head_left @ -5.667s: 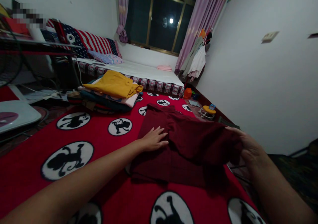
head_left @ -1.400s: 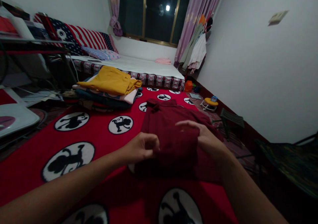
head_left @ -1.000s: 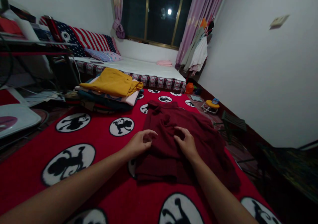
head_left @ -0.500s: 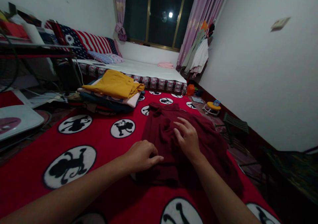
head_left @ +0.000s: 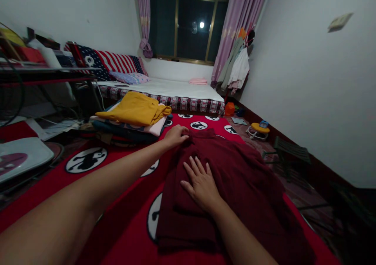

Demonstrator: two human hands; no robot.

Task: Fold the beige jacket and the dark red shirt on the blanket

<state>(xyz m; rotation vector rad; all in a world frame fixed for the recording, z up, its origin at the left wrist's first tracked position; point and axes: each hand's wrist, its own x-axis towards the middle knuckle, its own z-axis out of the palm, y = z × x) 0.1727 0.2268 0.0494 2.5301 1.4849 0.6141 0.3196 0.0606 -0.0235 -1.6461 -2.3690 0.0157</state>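
A maroon shirt (head_left: 235,175) lies spread on a red blanket (head_left: 126,226) printed with white ovals and black monkey figures. Its collar edge is at the far side, and a folded-over part lies along its left. My left hand (head_left: 175,136) is at the shirt's far left corner, its thumb and fingers pinched on the cloth there. Flat on the folded part rests my right hand (head_left: 202,184), fingers spread.
Left of the shirt stands a stack of folded clothes with a yellow garment (head_left: 135,108) on top. Beyond are a bed (head_left: 164,87) and a window. A cluttered desk (head_left: 44,75) is at left; a yellow stool (head_left: 259,128) and a folding stool (head_left: 290,149) are at right.
My left hand has reached forward from the shirt's near left side to its far corner. My right hand has come lower and flattened onto the cloth. The left part now lies smoother.
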